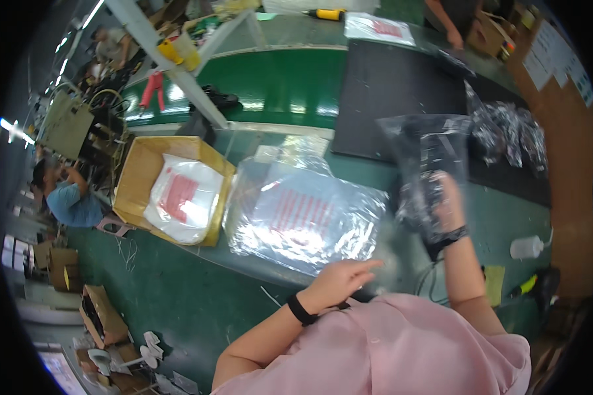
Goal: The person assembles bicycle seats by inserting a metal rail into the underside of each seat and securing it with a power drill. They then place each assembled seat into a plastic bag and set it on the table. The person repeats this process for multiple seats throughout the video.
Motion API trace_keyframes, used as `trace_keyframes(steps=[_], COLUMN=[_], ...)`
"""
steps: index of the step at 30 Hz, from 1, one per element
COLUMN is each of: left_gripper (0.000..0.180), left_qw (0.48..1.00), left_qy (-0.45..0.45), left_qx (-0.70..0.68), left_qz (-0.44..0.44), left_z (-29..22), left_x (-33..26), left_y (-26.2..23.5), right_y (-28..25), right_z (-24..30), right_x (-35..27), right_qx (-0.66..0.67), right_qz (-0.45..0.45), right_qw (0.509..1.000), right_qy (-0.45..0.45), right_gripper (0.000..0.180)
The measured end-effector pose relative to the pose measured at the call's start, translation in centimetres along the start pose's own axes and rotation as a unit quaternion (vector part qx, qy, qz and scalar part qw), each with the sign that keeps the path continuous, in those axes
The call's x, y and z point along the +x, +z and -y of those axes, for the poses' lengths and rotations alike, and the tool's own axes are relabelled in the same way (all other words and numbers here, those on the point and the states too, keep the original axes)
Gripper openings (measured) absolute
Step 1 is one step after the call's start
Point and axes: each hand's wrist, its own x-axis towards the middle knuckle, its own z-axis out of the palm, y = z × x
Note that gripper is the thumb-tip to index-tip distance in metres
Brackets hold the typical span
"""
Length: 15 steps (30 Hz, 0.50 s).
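My right hand (449, 204) is closed on a clear plastic bag (423, 141) with something dark in its lower part; blur hides what that is. The upper end of the bag reaches over the edge of a black mat. Close to my body, my left hand (344, 282) has its fingers stretched out to the right and holds nothing. Just beyond it lies a stack of clear plastic bags (303, 214) with red print, flat on the green table.
Left of the stack, a yellow bin (133, 174) holds a white bag with red print. Several wrapped dark items (507, 135) lie on the black mat (402, 85). A white bottle (526, 247) stands at right. Beyond the table runs a green conveyor belt (280, 85). Other people are at work farther off.
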Motion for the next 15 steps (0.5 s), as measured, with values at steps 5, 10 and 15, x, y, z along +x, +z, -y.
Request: trace_keyframes(steps=[5, 10, 15], left_gripper=[0.053, 0.074, 0.075], left_qw=[0.944, 0.924, 0.939], left_qy=[-0.04, -0.178, -0.134], left_qx=[0.245, 0.323, 0.314], left_qz=[-0.219, -0.105, -0.037], left_z=[15.4, 22.4, 24.4], left_x=[-1.2, -2.9, -3.4], left_y=[-8.0, -12.8, -14.6], right_y=[2.0, 22.7, 39.1], right_z=[6.1, -0.8, -16.1], right_x=[11.8, 14.7, 27.1], right_qx=[0.212, -0.225, -0.488], right_qz=[-0.137, 0.11, 0.247], right_qw=[0.959, 0.967, 0.821], right_qy=[-0.129, -0.058, -0.164], right_gripper=[0.051, 0.035, 0.043])
